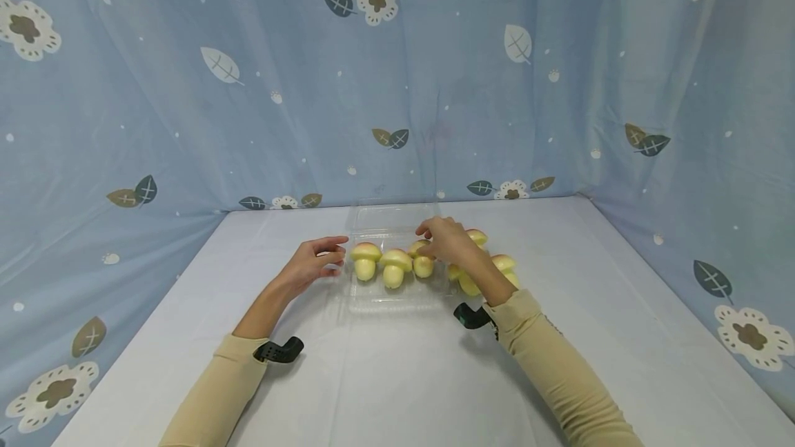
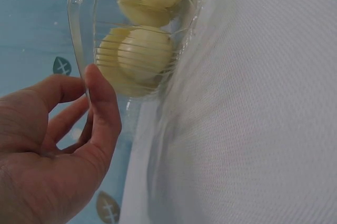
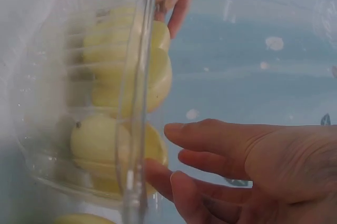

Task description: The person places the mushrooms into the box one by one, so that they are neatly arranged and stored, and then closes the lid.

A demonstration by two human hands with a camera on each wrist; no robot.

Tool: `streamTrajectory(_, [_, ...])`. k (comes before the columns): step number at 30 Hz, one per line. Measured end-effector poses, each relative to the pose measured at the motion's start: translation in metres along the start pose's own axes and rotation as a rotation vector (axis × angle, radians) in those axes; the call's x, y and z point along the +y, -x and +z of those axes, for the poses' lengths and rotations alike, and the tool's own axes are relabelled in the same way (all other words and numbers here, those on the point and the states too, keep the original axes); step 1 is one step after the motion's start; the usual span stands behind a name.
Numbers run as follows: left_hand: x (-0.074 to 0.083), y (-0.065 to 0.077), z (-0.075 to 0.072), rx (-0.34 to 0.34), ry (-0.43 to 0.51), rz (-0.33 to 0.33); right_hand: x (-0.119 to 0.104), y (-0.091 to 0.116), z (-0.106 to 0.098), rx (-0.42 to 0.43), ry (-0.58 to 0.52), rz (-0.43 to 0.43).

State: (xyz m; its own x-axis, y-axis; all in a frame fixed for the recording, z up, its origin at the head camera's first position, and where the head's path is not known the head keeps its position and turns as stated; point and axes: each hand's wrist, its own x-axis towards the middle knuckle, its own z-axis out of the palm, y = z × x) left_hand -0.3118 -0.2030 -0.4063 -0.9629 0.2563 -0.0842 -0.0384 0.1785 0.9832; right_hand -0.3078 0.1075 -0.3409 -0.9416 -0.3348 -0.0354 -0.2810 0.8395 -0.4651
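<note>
Nearest to the camera are the two sleeves [image 1: 211, 392] of the person, of a beige cloth, and each wrist carries a small black device [image 1: 279, 350]. Between the hands there are three yellow mushroom pieces [image 1: 395, 266], which lie in a clear box [image 1: 397, 302]. The right hand [image 1: 451, 243] is over the rightmost of these three; its fingers are spread and loosely bent, with no firm grip to be seen, and whether they touch the cap I cannot tell. The left hand [image 1: 310, 264] is at the left end of the box, with relaxed fingers close to the rim; contact is not certain.

I judge that the pieces are light, rather smooth and perhaps a little soft, so a gentle pinch around the stem or under the cap should be enough. The box seems thin and bendable; it is better to steady it by the rim.

Beyond the hands stands its lid [image 1: 397, 216]. Under the right forearm, further pieces [image 1: 504, 264] lie on the white-covered bench [image 1: 397, 378]. Behind everything hangs a blue curtain [image 1: 435, 88].
</note>
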Motion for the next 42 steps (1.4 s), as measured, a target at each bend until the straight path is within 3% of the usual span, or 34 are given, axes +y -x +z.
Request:
streamTrajectory(5, [-0.001, -0.001, -0.001, 0.000, -0.001, -0.001, 0.003, 0.002, 0.000, 0.016, -0.024, -0.003])
streamTrajectory(11, [0.000, -0.001, 0.000, 0.004, -0.001, -0.003, 0.015, 0.012, -0.015, 0.038, -0.098, -0.010])
streamTrajectory(28, [-0.001, 0.001, 0.000, 0.004, -0.003, -0.008, 0.057, 0.025, -0.042, 0.028, -0.281, -0.060])
streamTrajectory(42, [-0.001, 0.000, 0.000, 0.008, -0.016, -0.006, 0.088, 0.030, -0.060, 0.052, -0.277, -0.018])
